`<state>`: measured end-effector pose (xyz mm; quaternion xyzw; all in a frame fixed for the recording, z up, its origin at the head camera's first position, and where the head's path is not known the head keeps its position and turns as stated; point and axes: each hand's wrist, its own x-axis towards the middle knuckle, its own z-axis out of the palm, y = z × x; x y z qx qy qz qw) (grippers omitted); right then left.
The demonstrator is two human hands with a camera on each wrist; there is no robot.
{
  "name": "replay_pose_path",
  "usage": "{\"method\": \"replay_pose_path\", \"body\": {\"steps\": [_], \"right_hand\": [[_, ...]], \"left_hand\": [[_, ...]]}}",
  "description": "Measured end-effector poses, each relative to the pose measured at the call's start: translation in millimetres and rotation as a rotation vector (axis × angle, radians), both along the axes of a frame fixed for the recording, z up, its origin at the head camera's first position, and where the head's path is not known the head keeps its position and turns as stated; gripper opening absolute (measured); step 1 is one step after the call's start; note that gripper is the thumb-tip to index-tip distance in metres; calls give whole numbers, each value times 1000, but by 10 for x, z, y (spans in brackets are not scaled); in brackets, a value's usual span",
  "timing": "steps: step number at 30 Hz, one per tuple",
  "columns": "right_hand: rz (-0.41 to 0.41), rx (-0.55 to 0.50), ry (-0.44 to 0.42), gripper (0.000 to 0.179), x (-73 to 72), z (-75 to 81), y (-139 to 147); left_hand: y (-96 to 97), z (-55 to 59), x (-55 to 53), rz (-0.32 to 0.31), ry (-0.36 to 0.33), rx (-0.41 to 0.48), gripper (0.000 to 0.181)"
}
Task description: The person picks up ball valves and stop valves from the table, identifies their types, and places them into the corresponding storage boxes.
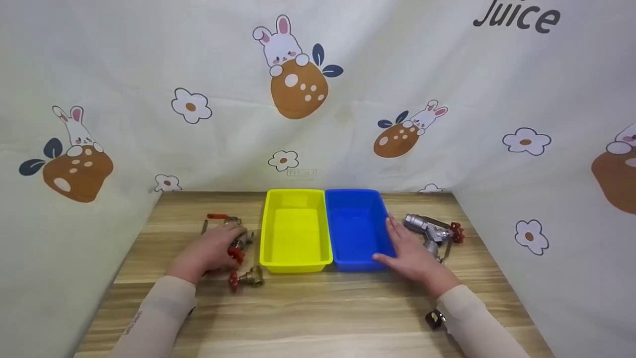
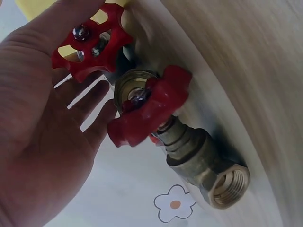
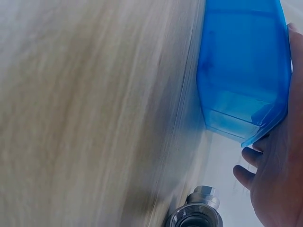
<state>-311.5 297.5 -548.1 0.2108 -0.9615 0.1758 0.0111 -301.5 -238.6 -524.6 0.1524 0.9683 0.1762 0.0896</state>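
Note:
My left hand [image 1: 216, 246] reaches over several metal valves at the left, its fingers loosely spread around them. In the left wrist view a red handwheel [image 2: 94, 45] sits by the thumb, partly covered by it. Just below it is a second red-wheeled brass valve [image 2: 194, 151]; in the head view a brass gate valve [image 1: 251, 277] lies nearest the front. My right hand [image 1: 410, 253] rests against the right side of the blue bin [image 1: 389, 248], thumb near its front rim and fingers along its outer wall. A yellow bin [image 1: 296, 267] stands directly beside the blue one.
Right of the blue bin lie silver valves [image 1: 432, 233], one bearing a red handwheel [image 1: 457, 232]. At the back left is a valve with a red lever [image 1: 217, 216]. A printed cloth [image 1: 223, 144] walls the wooden table [image 1: 318, 318] behind and at both sides.

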Motion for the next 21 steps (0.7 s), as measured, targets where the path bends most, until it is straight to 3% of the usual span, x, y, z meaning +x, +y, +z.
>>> {"method": "replay_pose_path", "body": {"steps": [12,21], "right_hand": [[8,-12,16,111,16,-23,-6],[6,-12,16,114,-5,-27,-1]], "left_hand": [[49,-27,-37,9,2,-32,88],[79,-11,-35,-61,25,-44,85]]}}
